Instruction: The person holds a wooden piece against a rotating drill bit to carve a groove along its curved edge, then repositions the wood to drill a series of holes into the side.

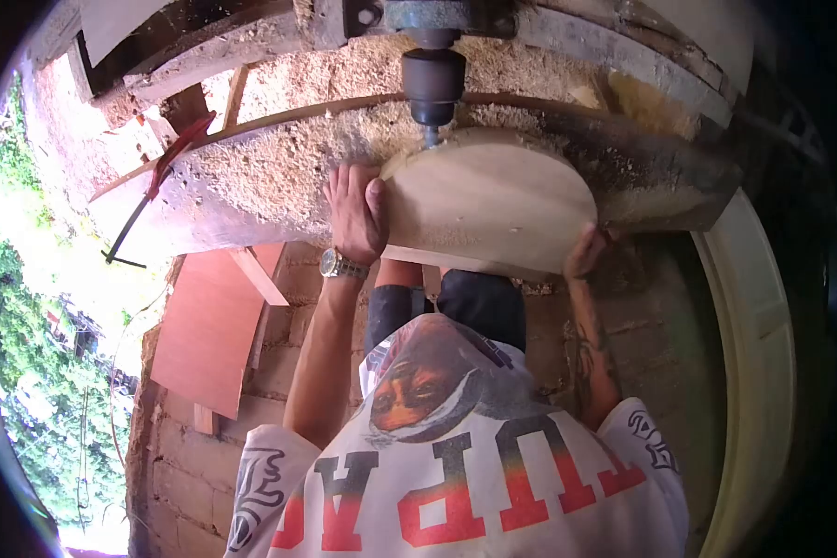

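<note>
A round, pale wooden disc (493,200) lies on a sawdust-covered machine table (279,177). Its far edge sits against a dark spindle with a cutting bit (432,88) that comes down from above. My left hand (355,219), with a metal watch on the wrist, presses on the disc's left edge with fingers together. My right hand (584,253), on a tattooed forearm, grips the disc's near right edge; its fingers are mostly hidden under the disc.
Thick sawdust covers the table around the spindle. A red-handled tool (169,158) lies at the table's left end. A reddish board (209,325) leans below against a brick wall. A white frame (753,353) runs along the right. Greenery shows at far left.
</note>
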`<action>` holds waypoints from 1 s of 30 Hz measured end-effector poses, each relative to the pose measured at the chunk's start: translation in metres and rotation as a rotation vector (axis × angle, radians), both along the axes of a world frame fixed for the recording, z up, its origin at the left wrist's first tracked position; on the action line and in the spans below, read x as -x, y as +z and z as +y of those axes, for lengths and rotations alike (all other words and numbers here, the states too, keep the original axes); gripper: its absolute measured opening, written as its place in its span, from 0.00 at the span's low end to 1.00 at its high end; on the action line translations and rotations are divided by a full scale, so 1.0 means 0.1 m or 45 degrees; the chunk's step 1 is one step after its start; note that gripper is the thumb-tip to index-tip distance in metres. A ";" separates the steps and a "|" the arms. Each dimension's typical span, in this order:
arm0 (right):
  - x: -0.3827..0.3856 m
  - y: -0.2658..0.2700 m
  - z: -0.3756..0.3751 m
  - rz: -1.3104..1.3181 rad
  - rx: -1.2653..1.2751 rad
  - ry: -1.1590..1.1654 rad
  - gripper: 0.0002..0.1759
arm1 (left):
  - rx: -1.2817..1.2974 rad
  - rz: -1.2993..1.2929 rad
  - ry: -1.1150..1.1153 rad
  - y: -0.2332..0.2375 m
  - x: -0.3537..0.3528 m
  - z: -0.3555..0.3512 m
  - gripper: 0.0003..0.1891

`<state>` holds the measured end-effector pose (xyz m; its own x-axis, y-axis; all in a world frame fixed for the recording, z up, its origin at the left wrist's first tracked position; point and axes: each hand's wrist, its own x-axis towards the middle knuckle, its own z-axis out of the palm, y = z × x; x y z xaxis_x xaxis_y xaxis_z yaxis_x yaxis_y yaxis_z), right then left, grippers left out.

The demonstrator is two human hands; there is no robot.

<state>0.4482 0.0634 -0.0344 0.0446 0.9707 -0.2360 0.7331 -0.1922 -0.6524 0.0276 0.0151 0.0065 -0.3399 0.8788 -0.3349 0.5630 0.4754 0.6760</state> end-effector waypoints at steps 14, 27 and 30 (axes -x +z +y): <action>-0.28 0.12 -0.67 0.048 0.248 -0.027 0.38 | -0.013 -0.106 -0.014 -0.02 -0.15 -0.78 0.25; -0.34 0.07 -0.43 0.054 0.232 0.171 0.38 | 0.028 -0.068 0.082 -0.02 -0.19 -0.83 0.27; -0.11 0.17 -0.31 0.087 0.208 0.138 0.39 | 0.003 -0.048 0.072 -0.03 -0.16 -0.77 0.27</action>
